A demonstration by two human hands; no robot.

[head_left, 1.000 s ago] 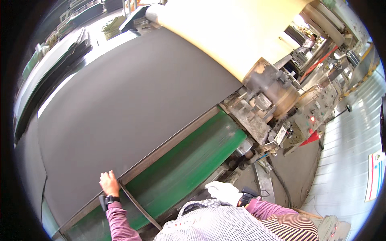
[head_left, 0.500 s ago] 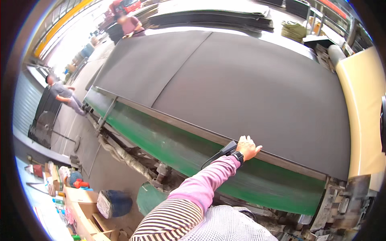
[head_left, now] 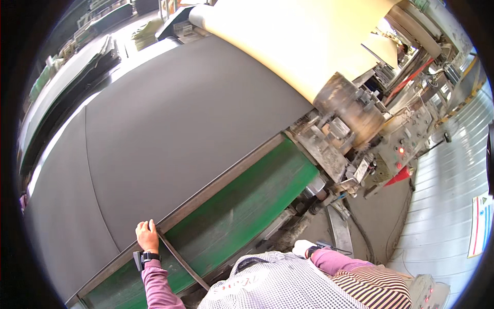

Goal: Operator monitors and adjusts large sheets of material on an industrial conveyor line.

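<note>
Resting left hand (head_left: 147, 237): touching near edge of dark sheet (head_left: 190, 123), can't tell grip.
Right hand (head_left: 302, 248): can't tell.
Dark sheet: lying left of yellow sheet (head_left: 288, 44).
Sheet step: probably guiding; next needing light contact.

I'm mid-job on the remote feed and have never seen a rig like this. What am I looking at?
There's no robot here: these are a person's own hands, seen from above by a wide fisheye camera on the head, so straight edges bend. The left hand rests at the near edge of a broad dark grey sheet; whether it grips is unclear. The right hand is near the body, with no held object visible. A green surface runs below the sheet's near edge. At upper right are cream material and machinery with a drum.
</note>
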